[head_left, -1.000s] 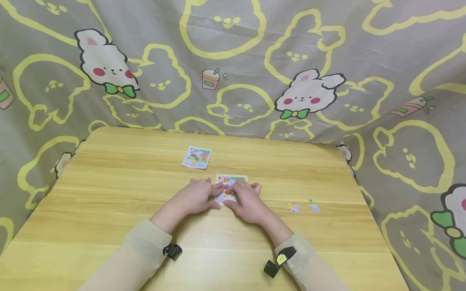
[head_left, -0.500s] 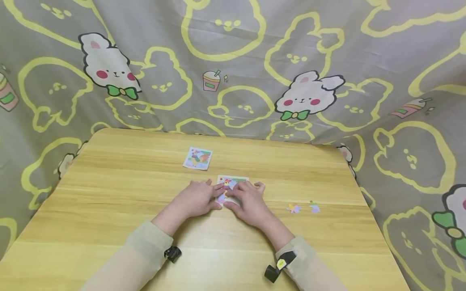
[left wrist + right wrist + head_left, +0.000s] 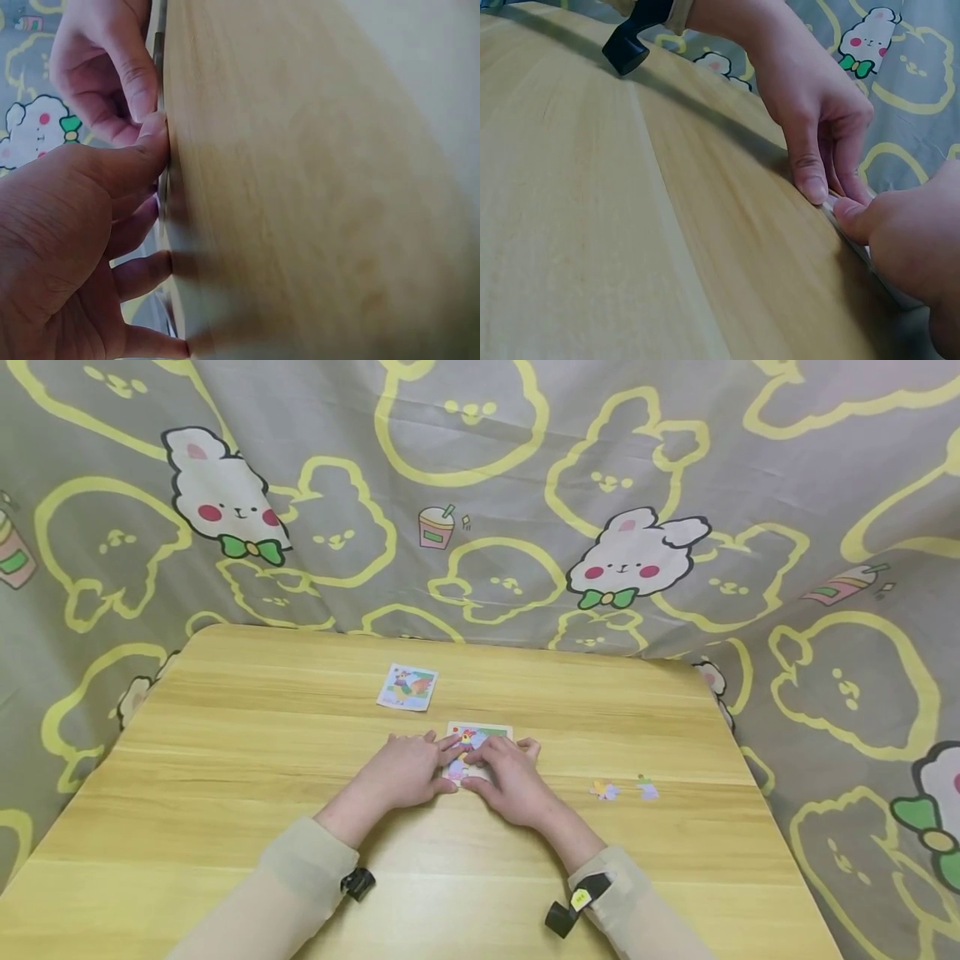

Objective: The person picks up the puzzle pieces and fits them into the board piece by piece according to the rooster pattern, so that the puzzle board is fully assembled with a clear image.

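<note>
A small jigsaw puzzle (image 3: 480, 729) with a pale border lies mid-table in the head view, partly covered by both hands. A bird with a red crest shows in its picture. My left hand (image 3: 408, 770) rests at its left side, fingers extended onto it and thumb by the near left corner. My right hand (image 3: 512, 781) reaches over it from the right with bent fingers, thumb at the near edge and index fingertip on the pieces. Whether that hand pinches a piece is hidden. The wrist views show both thumbs (image 3: 142, 101) close together, with the puzzle almost edge-on.
Two loose puzzle pieces or small clusters lie to the right, one orange and lilac (image 3: 603, 789), one green and lilac (image 3: 647, 787). A square picture card (image 3: 407, 687) lies farther back. A patterned curtain (image 3: 495, 468) surrounds the wooden table (image 3: 262, 735).
The right hand's fingers shift slightly over the puzzle, and more of its lower left pieces show now. The left hand stays almost still. The loose pieces and card lie unmoved.
</note>
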Demonstrator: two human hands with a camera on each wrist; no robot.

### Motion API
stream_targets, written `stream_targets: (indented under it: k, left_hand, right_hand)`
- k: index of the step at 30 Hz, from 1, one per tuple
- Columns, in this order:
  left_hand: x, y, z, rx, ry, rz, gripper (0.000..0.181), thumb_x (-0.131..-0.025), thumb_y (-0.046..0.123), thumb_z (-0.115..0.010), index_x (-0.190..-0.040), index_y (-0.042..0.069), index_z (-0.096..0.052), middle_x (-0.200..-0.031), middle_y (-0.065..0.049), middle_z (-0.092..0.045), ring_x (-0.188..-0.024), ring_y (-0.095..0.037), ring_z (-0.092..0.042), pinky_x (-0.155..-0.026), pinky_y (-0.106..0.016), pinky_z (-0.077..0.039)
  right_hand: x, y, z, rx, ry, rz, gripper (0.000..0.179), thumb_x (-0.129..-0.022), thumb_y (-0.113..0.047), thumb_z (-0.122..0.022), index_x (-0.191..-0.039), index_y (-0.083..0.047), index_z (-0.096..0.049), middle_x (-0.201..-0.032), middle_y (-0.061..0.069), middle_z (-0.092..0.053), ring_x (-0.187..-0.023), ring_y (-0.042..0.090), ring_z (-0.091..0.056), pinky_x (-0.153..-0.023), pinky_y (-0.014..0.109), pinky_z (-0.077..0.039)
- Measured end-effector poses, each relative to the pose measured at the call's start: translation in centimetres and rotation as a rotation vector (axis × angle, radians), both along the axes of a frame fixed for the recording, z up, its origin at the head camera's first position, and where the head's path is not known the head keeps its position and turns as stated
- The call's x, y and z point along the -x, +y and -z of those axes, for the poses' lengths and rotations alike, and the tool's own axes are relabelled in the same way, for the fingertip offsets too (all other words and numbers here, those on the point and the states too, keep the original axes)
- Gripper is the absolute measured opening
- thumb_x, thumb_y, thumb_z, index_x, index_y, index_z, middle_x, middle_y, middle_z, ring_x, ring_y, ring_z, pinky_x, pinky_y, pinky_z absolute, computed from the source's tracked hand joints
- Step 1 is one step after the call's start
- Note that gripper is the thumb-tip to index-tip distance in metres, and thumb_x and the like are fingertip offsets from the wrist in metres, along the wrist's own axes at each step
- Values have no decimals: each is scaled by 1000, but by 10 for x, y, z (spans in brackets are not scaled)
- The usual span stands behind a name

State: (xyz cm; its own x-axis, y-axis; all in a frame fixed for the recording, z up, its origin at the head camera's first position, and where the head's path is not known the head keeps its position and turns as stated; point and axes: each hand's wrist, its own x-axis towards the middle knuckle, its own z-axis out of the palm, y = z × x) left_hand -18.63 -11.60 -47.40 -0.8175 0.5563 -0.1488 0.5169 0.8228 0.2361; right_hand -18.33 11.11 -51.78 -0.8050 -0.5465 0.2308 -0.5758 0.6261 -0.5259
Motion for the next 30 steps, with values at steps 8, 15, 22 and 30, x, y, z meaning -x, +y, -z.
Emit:
stream_targets:
  k: [8, 15, 22, 30]
  left_hand:
    - [-1, 0, 2, -11, -10, -8, 68, -99, 51, -72, -157, 20, -55, -163, 0, -47, -140, -44, -52, -101, -82, -39]
    - [0, 1, 2, -5, -14, -7, 70, -99, 52, -71, -157, 17, -54, -164, -3, -45, -137, -50, -53, -100, -82, -39]
    - [0, 1, 1, -21, -27, -4, 69, -99, 51, -71, -157, 16, -54, -165, -1, -43, -139, -50, -51, -100, -84, -37]
    - [-1, 0, 0, -35, -19, -11, 69, -99, 52, -70, -155, 14, -56, -163, -5, -45, -138, -51, -51, -100, -84, -37]
  right_hand:
    - [-2, -1, 1, -7, -26, 24, 32, -97, -32, -79, -121, -13, -69, -109, -6, -62, -109, 15, -58, -108, 63, -19]
    - [-4, -2, -1, -23, -14, 73, 35, -96, -35, -80, -122, -13, -69, -113, -4, -63, -115, 20, -58, -105, 64, -20]
    - [-4, -2, -3, 21, -61, 48, 33, -94, -31, -83, -118, -15, -67, -114, -6, -66, -116, 17, -57, -106, 63, -18]
    - [-3, -5, -8, 63, -86, 35, 33, -92, -24, -85, -120, -13, -70, -113, -7, -70, -115, 16, -59, -103, 61, -20]
